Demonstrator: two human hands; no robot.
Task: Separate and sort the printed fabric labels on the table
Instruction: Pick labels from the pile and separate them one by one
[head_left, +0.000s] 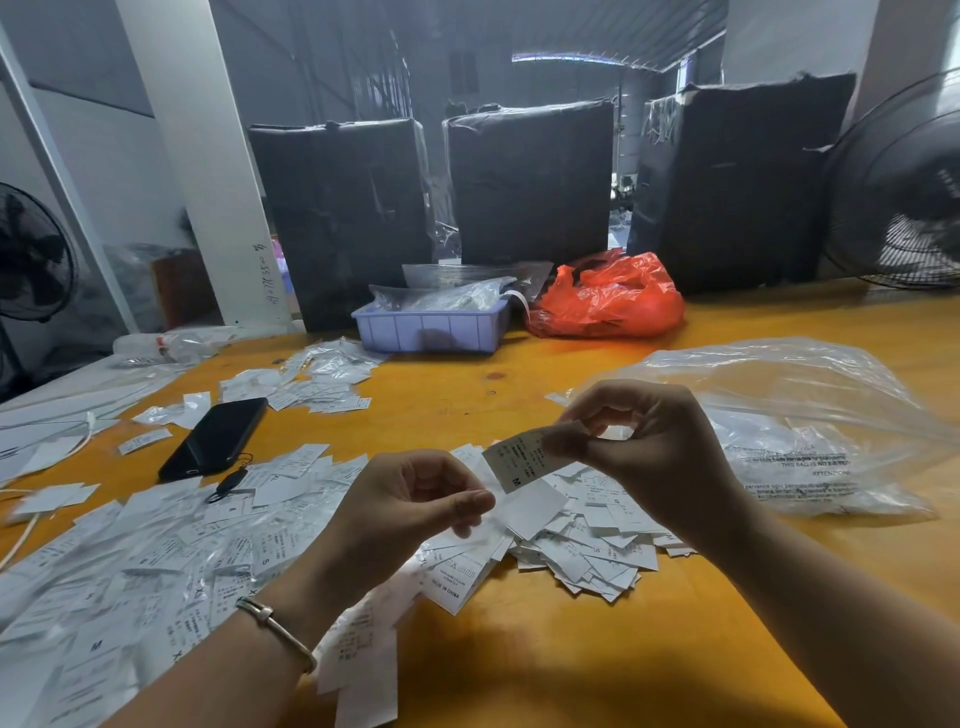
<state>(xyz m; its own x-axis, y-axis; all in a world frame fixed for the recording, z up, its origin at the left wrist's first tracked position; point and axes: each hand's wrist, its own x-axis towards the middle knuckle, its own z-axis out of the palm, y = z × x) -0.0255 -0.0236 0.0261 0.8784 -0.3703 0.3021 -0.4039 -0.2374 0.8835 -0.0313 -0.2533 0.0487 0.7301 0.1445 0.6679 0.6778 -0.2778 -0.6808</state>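
Label (519, 464) between right-hand fingers (563, 441)

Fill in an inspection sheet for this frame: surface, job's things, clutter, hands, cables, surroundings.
Surface: orange-yellow table, largely covered on the left.
Job's things: loose pile of printed fabric labels; wider spread of labels at left; one size M label held up.
Clutter: black phone, lavender plastic tray, red plastic bag, clear plastic bag.
Hands: right hand pinches the M label; left hand curled, seemingly pinching a blurred label.
Cables: white cable at the left edge.
Surroundings: three black-wrapped boxes, fans on both sides, a white pillar.
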